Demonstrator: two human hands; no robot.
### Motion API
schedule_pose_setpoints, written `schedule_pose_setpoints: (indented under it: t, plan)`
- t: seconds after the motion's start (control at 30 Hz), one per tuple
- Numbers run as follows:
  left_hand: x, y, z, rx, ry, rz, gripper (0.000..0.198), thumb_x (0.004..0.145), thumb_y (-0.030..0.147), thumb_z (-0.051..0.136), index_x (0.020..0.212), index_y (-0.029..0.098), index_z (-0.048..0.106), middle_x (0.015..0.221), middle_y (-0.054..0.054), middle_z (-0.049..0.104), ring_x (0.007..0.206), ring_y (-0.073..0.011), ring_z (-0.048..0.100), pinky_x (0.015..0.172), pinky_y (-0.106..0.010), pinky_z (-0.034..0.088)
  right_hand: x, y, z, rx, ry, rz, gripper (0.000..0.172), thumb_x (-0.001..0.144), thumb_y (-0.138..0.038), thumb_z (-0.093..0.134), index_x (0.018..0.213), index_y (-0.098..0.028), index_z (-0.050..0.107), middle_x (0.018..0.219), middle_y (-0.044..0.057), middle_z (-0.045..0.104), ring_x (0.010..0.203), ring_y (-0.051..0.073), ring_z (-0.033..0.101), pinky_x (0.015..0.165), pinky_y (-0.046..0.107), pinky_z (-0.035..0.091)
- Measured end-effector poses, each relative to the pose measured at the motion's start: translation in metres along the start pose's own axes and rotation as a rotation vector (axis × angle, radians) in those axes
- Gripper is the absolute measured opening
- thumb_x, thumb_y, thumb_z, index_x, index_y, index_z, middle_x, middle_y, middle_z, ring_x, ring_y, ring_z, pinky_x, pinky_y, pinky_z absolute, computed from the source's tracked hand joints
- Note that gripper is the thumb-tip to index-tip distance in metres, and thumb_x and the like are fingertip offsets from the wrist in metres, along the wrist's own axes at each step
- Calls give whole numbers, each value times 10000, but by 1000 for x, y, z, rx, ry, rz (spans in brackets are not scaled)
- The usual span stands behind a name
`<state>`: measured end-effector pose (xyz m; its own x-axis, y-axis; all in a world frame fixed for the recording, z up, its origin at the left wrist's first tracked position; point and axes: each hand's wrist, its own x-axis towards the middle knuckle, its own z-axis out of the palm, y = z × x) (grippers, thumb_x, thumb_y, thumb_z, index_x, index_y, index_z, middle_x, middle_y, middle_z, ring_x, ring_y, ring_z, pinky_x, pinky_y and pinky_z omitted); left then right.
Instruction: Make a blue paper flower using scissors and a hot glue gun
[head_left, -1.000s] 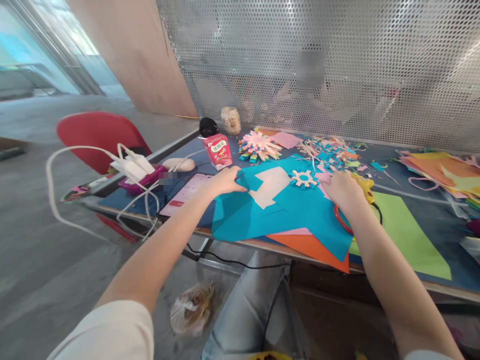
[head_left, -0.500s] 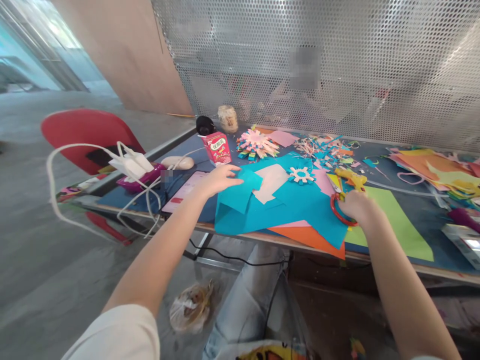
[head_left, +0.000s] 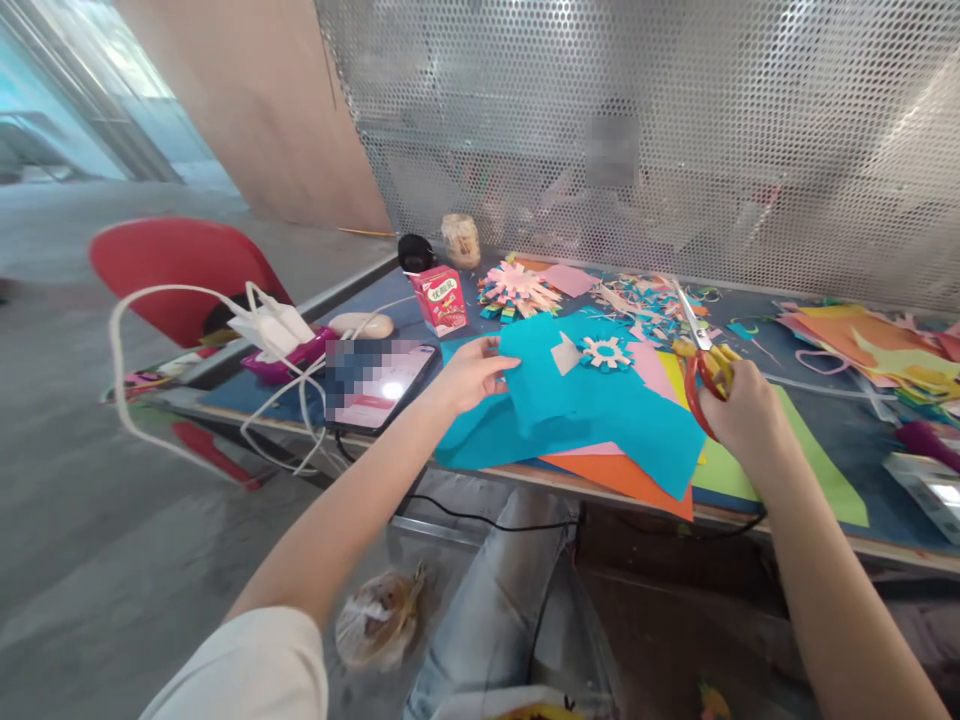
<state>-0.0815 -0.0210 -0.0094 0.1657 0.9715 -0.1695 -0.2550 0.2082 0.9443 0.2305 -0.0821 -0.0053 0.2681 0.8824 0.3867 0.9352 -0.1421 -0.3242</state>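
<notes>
Between thumb and fingers, my left hand (head_left: 480,375) pinches the left edge of a piece of blue paper (head_left: 544,385), lifted a little over a larger blue sheet (head_left: 645,425). My right hand (head_left: 739,405) grips scissors (head_left: 703,375) with red and yellow handles, their blades pointing up and away. The blades look nearly closed and touch no paper that I can make out. A small pale pink and blue fringed paper ring (head_left: 606,352) lies just beyond the blue piece. Part of a pale pink paper (head_left: 565,354) shows beside it.
A layered fringed paper flower (head_left: 517,288) and cut paper scraps (head_left: 652,300) lie at the back. On the left are a pink drink carton (head_left: 441,300), a phone (head_left: 382,390) and a white cable (head_left: 120,370). Green paper (head_left: 817,460) and a coloured paper pile (head_left: 862,340) lie right. A perforated metal panel (head_left: 675,130) stands behind.
My left hand has moved right and raised the blue piece, which now covers most of the pale pink paper. My right hand has lifted the scissors off the table and turned their blades away.
</notes>
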Motion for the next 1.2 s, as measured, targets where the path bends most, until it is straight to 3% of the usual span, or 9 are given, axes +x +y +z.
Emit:
schedule_pose_setpoints:
  t: [0.07, 0.2, 0.3, 0.4, 0.63, 0.83, 0.93, 1.2]
  plan:
    - [6, -3, 11, -79, -51, 32, 337, 532, 73, 745, 796, 151, 551, 678, 20, 646, 568, -111, 612, 550, -251, 510, -6, -6, -2, 53, -28, 27, 284, 758, -460, 516, 841, -191, 483, 773, 89, 565, 706, 228, 557, 579, 322, 405]
    - [16, -1, 31, -243, -145, 171, 302, 586, 118, 733, 852, 157, 596, 814, -10, 699, 722, -148, 663, 707, -313, 549, -16, -29, -7, 316, -261, -82, 393, 758, -601, 488, 721, -223, 388, 669, -9, 462, 594, 139, 443, 524, 267, 365]
    - [16, 3, 45, -339, -117, 256, 201, 616, 121, 715, 780, 158, 603, 764, 3, 697, 725, -133, 660, 746, -284, 541, -21, -44, -12, 487, -435, -135, 414, 759, -627, 462, 720, -226, 367, 626, -41, 401, 554, 114, 386, 496, 254, 345]
    - [12, 5, 54, -354, -83, 243, 122, 648, 100, 682, 711, 159, 597, 699, 9, 684, 737, -137, 662, 729, -257, 540, -24, -50, -14, 575, -571, -144, 427, 772, -656, 417, 761, -230, 394, 605, -53, 375, 524, 112, 373, 474, 259, 347]
    - [8, -6, 59, -383, -133, 130, 137, 670, 75, 654, 775, 154, 613, 700, 5, 691, 613, -107, 637, 599, -216, 525, -27, -51, -6, 590, -603, -185, 457, 782, -686, 394, 797, -229, 407, 620, -47, 416, 534, 118, 424, 490, 272, 393]
    - [9, -13, 60, -362, -158, 108, 234, 581, 110, 737, 742, 151, 573, 586, 54, 591, 465, -64, 521, 457, -200, 426, -31, -60, -3, 657, -639, -129, 494, 754, -725, 398, 767, -233, 358, 632, -50, 396, 551, 117, 418, 528, 288, 406]
    - [10, -18, 60, -332, -163, 125, 302, 546, 158, 774, 768, 156, 569, 554, 77, 525, 435, -48, 456, 450, -207, 386, -32, -61, -1, 680, -651, -104, 495, 756, -723, 396, 772, -230, 365, 648, -45, 405, 559, 115, 416, 537, 285, 397]
    - [7, -21, 61, -269, -164, 98, 313, 543, 160, 766, 780, 163, 561, 577, 69, 527, 476, -55, 494, 459, -204, 392, -36, -58, 6, 775, -646, -82, 415, 803, -635, 426, 740, -236, 335, 614, -63, 334, 541, 104, 383, 504, 258, 354]
